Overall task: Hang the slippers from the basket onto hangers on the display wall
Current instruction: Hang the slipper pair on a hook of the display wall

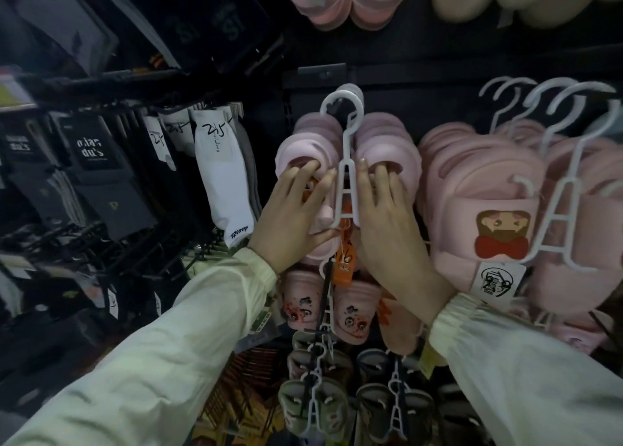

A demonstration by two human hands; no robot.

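On the hanger (344,162), slippers (381,132) sit under straight fingers (306,175) of left hand (293,219) and right hand (387,223).

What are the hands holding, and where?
Nothing is gripped: the left hand and right hand press flat on the pink slippers, fingertips in their openings.

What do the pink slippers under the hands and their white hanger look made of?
Pink slippers: probably soft moulded foam or rubber; matte, with thick rounded edges. White hanger: looks like rigid moulded plastic; smooth, thin struts and a one-piece hook.
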